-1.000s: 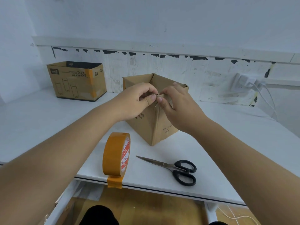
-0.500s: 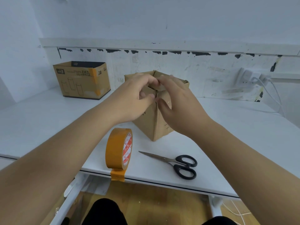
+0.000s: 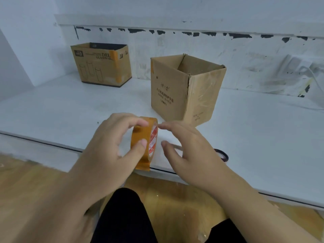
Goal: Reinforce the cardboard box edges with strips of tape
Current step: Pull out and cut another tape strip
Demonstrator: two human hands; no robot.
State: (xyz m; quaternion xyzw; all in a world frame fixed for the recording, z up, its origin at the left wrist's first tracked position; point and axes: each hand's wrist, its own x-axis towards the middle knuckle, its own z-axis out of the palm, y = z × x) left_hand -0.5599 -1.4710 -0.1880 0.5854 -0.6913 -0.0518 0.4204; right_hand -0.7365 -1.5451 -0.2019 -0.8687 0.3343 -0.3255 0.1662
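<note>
head | far box reads "DEL GLASSWARE"; left hand grips tape roll

matt brown cardboard box with creased, scuffed sides; glossy orange-brown tape roll, seemingly plastic film; smooth white table; floor of shiny wood.

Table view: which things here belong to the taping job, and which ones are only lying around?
For the job:
- tape roll, gripped by the left hand
- open cardboard box
- scissors, mostly hidden behind the right hand

Lying about:
- printed glassware box at the back
- wall plug and cable
</note>
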